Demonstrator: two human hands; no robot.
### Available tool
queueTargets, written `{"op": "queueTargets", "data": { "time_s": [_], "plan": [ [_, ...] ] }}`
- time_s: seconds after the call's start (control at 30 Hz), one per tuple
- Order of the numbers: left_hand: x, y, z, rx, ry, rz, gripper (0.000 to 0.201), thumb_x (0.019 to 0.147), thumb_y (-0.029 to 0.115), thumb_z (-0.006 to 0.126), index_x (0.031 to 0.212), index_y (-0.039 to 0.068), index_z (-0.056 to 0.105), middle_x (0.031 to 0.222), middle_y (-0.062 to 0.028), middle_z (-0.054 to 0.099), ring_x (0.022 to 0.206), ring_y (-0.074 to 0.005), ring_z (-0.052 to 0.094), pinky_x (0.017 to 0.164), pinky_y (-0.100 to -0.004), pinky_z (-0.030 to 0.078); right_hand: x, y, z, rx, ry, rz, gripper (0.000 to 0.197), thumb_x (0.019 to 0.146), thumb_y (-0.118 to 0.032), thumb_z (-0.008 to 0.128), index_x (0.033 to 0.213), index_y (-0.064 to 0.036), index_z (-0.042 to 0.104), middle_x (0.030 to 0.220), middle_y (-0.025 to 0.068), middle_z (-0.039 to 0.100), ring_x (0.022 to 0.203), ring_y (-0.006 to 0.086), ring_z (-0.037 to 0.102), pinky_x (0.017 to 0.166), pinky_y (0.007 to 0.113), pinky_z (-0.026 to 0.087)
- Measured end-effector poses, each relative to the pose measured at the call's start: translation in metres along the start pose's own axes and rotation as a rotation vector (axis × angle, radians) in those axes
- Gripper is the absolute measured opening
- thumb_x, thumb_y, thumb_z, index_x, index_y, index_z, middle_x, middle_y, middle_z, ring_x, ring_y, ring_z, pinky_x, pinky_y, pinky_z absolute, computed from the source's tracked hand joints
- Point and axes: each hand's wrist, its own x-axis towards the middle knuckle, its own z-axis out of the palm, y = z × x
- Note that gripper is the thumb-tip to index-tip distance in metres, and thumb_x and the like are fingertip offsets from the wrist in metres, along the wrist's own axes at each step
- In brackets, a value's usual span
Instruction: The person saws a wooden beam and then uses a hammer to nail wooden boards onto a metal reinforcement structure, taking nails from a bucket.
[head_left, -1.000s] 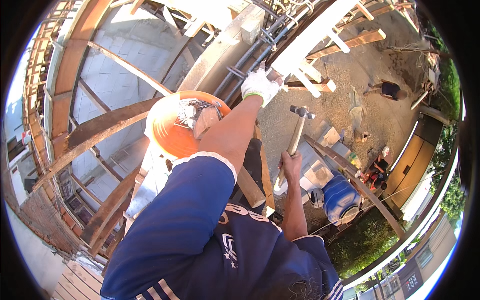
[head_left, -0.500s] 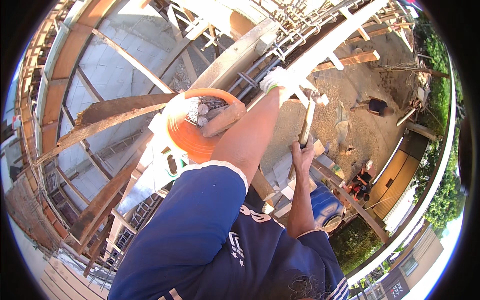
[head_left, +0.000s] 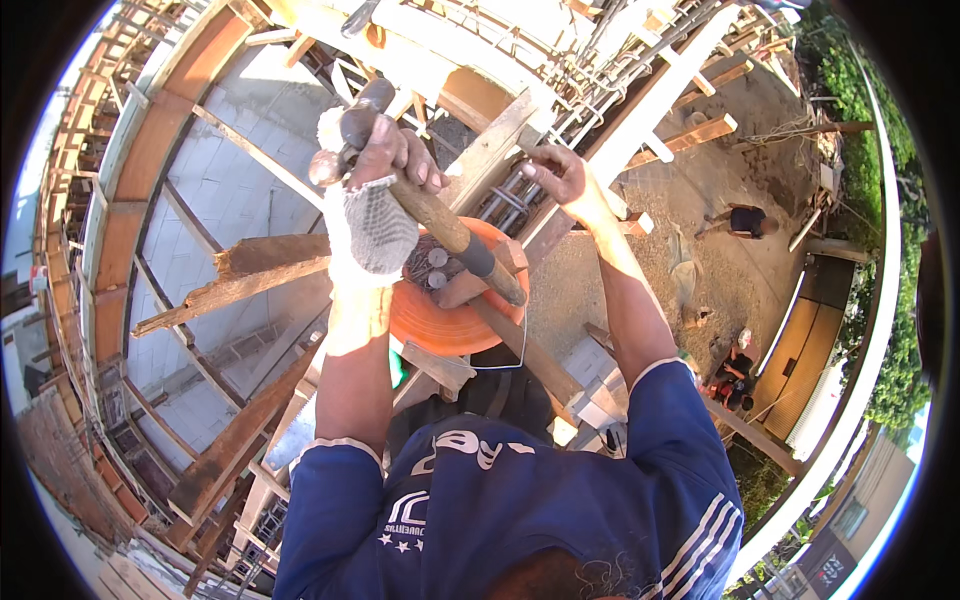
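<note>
A hammer (head_left: 440, 222) with a wooden, dark-ended handle is gripped close to its head by my left hand (head_left: 378, 190). That hand wears a white knitted glove (head_left: 372, 232) with bare fingertips. My right hand (head_left: 568, 185), ungloved, is at the rebar beside a timber beam (head_left: 492, 150). Its fingers are bent and drawn together; anything between them is too small to make out. Below both hands sits an orange bucket (head_left: 430, 328) with a wire handle. It contains nails (head_left: 420, 262), round metal pieces and a wood block (head_left: 465, 288); the hammer handle passes over it.
Tied rebar (head_left: 590, 72) and bright timber formwork run toward the upper right. A rough plank (head_left: 240, 285) juts out left of the bucket. A block wall (head_left: 255, 125) stands beyond. Far below on the right are a person (head_left: 748, 220) and other people (head_left: 735, 370).
The hammer has passed from my right hand to my left and moved leftward. My left hand has left the beam; my right hand has risen to the rebar. My view has shifted.
</note>
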Motion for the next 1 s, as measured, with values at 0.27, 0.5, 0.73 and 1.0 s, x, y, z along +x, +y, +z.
{"op": "queueTargets", "data": {
  "time_s": [0.27,0.5,0.73,1.0],
  "plan": [
    [-0.067,0.123,-0.051,1.160,0.045,0.749,0.048,0.101,0.048,0.052,0.103,0.001,0.065,0.100,-0.0151,0.068,0.101,-0.0327,0.065,0.081,-0.0412,0.051,0.167,0.034,0.003,-1.122,-0.287,0.281,0.051,0.074,-0.036,0.077,0.110,-0.0003,0.071,0.116,0.0213,0.069,0.109,0.0328,0.067,0.091,0.045,0.054],
    [-0.105,0.131,-0.006,1.634,0.283,0.700,0.069,0.093,0.058,0.055,0.087,-0.010,0.068,0.116,-0.0243,0.065,0.119,-0.0389,0.056,0.104,-0.0541,0.038,0.225,0.081,0.010,-1.403,-0.499,0.653,0.044,0.074,-0.036,0.075,0.112,-0.0155,0.075,0.114,0.0056,0.073,0.106,0.0236,0.068,0.088,0.042,0.054],
    [-0.126,0.202,-0.035,2.296,0.159,0.756,0.059,0.095,0.038,0.051,0.132,-0.007,0.055,0.126,-0.0270,0.060,0.099,-0.0281,0.068,0.084,-0.0402,0.057,0.186,0.083,0.052,-1.318,-0.253,0.355,0.034,0.080,-0.033,0.072,0.105,-0.0093,0.077,0.109,0.0103,0.075,0.099,0.0257,0.072,0.079,0.039,0.058],
    [-0.084,0.174,-0.057,1.430,0.512,0.813,0.039,0.096,0.029,0.053,0.086,-0.008,0.060,0.086,-0.0232,0.064,0.067,-0.0253,0.061,0.061,-0.0339,0.051,0.168,0.115,0.065,-1.256,-0.102,0.258,0.028,0.085,-0.024,0.064,0.101,-0.0049,0.076,0.102,0.0153,0.074,0.098,0.0290,0.072,0.082,0.039,0.058]
  ]
}}
